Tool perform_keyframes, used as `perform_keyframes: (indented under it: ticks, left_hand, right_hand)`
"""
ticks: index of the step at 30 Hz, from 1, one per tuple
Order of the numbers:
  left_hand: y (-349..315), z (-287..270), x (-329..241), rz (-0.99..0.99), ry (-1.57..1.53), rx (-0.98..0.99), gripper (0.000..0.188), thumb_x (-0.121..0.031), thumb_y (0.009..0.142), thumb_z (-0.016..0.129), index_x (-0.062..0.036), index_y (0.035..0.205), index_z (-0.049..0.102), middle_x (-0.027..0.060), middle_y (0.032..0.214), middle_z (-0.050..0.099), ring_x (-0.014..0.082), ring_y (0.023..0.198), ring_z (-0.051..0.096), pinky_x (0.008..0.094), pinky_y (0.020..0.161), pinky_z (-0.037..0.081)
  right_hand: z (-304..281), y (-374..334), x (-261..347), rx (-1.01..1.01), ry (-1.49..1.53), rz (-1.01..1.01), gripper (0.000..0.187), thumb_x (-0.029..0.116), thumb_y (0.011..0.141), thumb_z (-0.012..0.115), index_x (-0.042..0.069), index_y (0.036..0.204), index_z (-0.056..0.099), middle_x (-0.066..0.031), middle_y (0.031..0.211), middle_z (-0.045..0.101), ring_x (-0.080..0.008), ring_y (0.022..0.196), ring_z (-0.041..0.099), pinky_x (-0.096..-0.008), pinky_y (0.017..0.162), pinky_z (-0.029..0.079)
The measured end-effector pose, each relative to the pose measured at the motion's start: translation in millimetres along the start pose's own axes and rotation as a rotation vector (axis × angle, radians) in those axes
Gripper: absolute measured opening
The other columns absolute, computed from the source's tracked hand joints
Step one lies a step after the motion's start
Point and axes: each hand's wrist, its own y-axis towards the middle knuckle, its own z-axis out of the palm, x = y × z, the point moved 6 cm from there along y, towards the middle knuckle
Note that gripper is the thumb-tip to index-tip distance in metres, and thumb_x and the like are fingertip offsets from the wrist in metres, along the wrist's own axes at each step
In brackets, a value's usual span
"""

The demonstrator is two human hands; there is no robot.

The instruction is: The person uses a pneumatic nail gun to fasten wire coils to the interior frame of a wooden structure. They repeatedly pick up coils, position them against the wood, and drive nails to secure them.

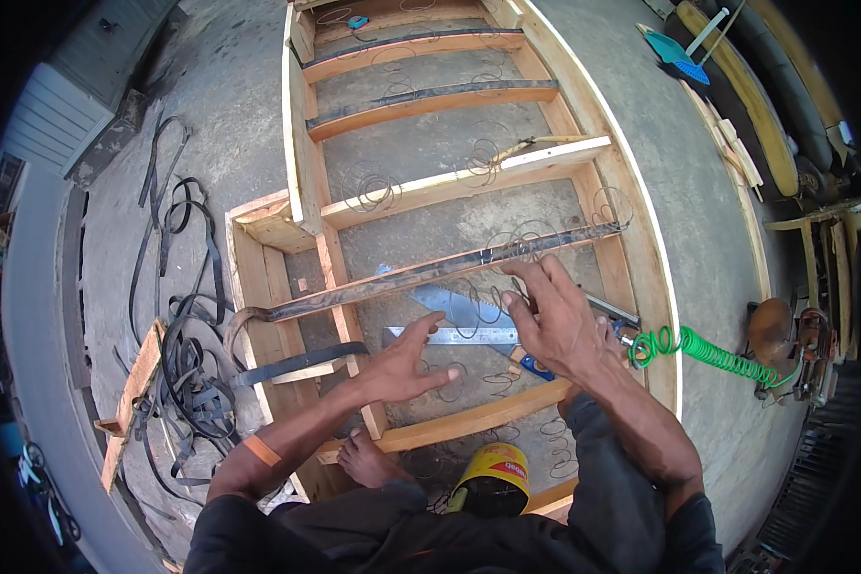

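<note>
My right hand [557, 320] is bent around a wire coil spring [466, 323], thumb and forefinger at its loops, just below a dark webbing strap [402, 280]. This strap runs along a slat across a wooden frame [338, 273]. My left hand [404, 371] hovers over the frame to the left, fingers spread, holding nothing. Beneath the hands, a handsaw [454, 304] and a metal ruler [459, 336] lie on the floor inside the frame. A loose strap end [292, 364] crosses the frame's left side, near my left wrist.
Tangled black straps [196, 402] lie on the floor at left. A yellow bucket [496, 474] stands between my legs. A green coiled hose [708, 354] stretches from the frame to a machine [808, 349] at right. More coil springs [373, 191] sit along the farther slats.
</note>
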Motion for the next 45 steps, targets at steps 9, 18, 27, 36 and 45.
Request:
perform_keyframes:
  ticks: [9, 18, 27, 36, 45]
  left_hand:
    - [69.1, -17.5, 21.6, -0.159, -0.790, -0.346, 0.032, -0.024, 0.113, 0.048, 0.0015, 0.132, 0.052, 0.0142, 0.113, 0.069, 0.0235, 0.104, 0.072, 0.0376, 0.096, 0.059]
    - [84.8, -51.0, 40.2, -0.222, -0.601, -0.537, 0.027, -0.025, 0.105, 0.065, -0.0052, 0.123, 0.062, 0.0080, 0.106, 0.075, 0.0153, 0.090, 0.069, 0.0320, 0.077, 0.057]
    - [81.8, -64.8, 49.0, -0.064, 0.160, -0.673, 0.028, -0.030, 0.092, 0.077, -0.0023, 0.098, 0.073, 0.0164, 0.083, 0.065, 0.0343, 0.087, 0.062, 0.0468, 0.078, 0.050]
    - [84.1, -60.5, 42.2, -0.145, 0.295, -0.702, 0.026, -0.029, 0.093, 0.074, -0.0045, 0.098, 0.068, 0.0185, 0.097, 0.062, 0.0412, 0.093, 0.065, 0.0521, 0.079, 0.051]
    - [92.6, -62.3, 41.1, -0.264, 0.316, -0.665, 0.030, -0.029, 0.096, 0.062, -0.0007, 0.096, 0.072, 0.0228, 0.111, 0.064, 0.0452, 0.099, 0.067, 0.0562, 0.086, 0.053]
  right_hand:
    - [42.3, 26.0, 8.6, 0.244, -0.215, -0.334, 0.060, 0.004, 0.086, 0.068, 0.009, 0.143, 0.053, -0.0137, 0.111, 0.064, -0.0318, 0.109, 0.063, -0.0443, 0.097, 0.048]
    - [75.4, 69.8, -13.9, 0.203, -0.251, -0.253, 0.062, 0.015, 0.091, 0.067, 0.007, 0.149, 0.048, -0.0146, 0.125, 0.067, -0.0325, 0.118, 0.062, -0.0521, 0.104, 0.042]
    - [79.3, 67.2, -10.2, 0.417, -0.158, -0.248, 0.066, 0.015, 0.090, 0.072, 0.006, 0.151, 0.047, -0.0170, 0.134, 0.066, -0.0356, 0.117, 0.065, -0.0487, 0.108, 0.044]
    - [37.5, 77.3, -20.7, 0.137, -0.115, -0.281, 0.063, 0.021, 0.091, 0.074, 0.006, 0.148, 0.052, -0.0216, 0.137, 0.061, -0.0391, 0.118, 0.064, -0.0476, 0.103, 0.051]
    - [45.3, 59.0, -40.9, 0.285, 0.142, 0.018, 0.061, 0.021, 0.095, 0.071, 0.008, 0.151, 0.049, -0.0214, 0.132, 0.061, -0.0352, 0.113, 0.066, -0.0442, 0.090, 0.058]
